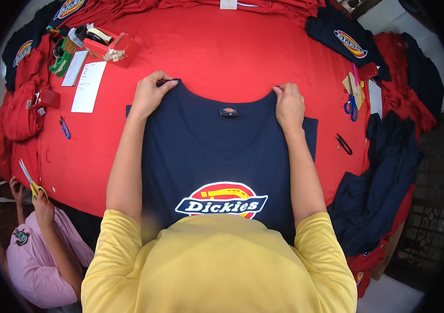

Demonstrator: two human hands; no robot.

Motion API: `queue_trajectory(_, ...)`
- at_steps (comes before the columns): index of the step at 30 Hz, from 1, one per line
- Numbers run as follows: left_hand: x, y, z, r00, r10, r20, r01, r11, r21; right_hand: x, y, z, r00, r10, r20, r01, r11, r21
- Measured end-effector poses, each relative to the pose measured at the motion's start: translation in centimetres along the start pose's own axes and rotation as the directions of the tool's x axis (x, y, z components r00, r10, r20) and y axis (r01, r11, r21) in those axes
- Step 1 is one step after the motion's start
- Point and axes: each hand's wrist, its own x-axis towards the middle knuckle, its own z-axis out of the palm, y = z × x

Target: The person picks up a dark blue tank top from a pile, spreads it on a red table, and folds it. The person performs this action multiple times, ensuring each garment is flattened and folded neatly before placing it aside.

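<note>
A navy blue shirt [211, 151] with a wide scooped neckline lies spread in front of me on the red-covered table [206, 47]. Its chest bears a red, yellow and white logo print, and a small label sits inside the neck. My left hand [151, 93] pinches the shirt's left shoulder edge between thumb and fingers. At the other shoulder, my right hand [289, 106] pinches the fabric in the same way. The neckline hangs in a curve between both hands. The shirt's lower part is hidden by my body.
At the far left stand a red tape dispenser [123, 50], a notepad [74, 68] and a paper sheet [88, 87]. A thread snipper [65, 128] lies nearer. Right are blue scissors [352, 107], black snips [344, 144] and navy garments [373, 182]. At lower left, a person holds yellow scissors [36, 188].
</note>
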Motion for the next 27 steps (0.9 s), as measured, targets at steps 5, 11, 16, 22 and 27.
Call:
queue_trajectory(5,-1.1,-1.5,2.0,0.908,0.372,-0.191,-0.265,0.865,0.425,0.2,-0.1,1.0,0.997,-0.081,0.003,0.081,0.991,-0.106)
queue_trajectory(11,-1.5,-0.2,2.2,0.828,0.532,-0.180,-0.288,0.678,0.676,0.1,-0.7,-0.6,0.996,-0.077,0.055,0.085,0.981,-0.175)
queue_trajectory(16,-7.9,2.6,5.5,0.799,0.599,0.054,-0.586,0.755,0.295,-5.1,-4.1,-3.5,0.960,-0.259,-0.108,0.263,0.964,0.026)
queue_trajectory(22,-12.1,3.6,8.5,0.786,0.602,0.141,-0.606,0.703,0.373,-10.4,-4.9,-2.5,0.965,-0.229,0.129,0.226,0.973,0.034)
queue_trajectory(27,-14.0,3.0,4.4,0.793,0.609,0.005,-0.571,0.741,0.354,-11.7,-3.5,-7.4,0.998,0.069,-0.006,-0.059,0.890,0.451)
